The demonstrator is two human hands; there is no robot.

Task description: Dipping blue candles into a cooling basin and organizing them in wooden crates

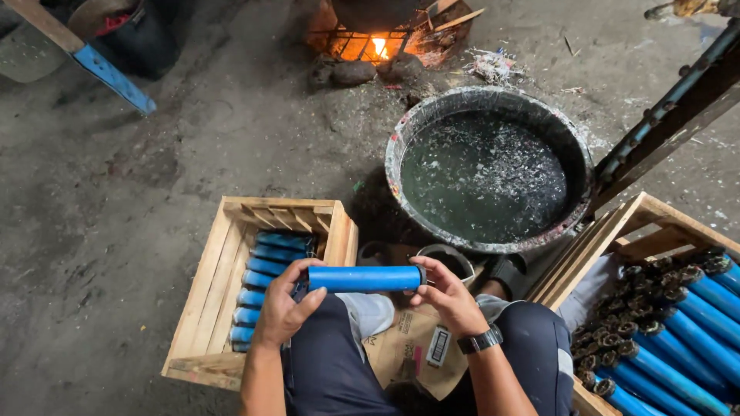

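Seated between two wooden crates, the person holds a blue tube [365, 278] level above the knees, left hand [284, 308] closed on one end, right hand [447, 296] fingers pinching the other.

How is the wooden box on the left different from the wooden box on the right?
The left crate holds one neat row of blue tubes and has bare room beside them; the right crate is packed with many tubes. The left crate shows whole; the right crate runs off the picture's edge. Both are pale wood holding blue tubes.
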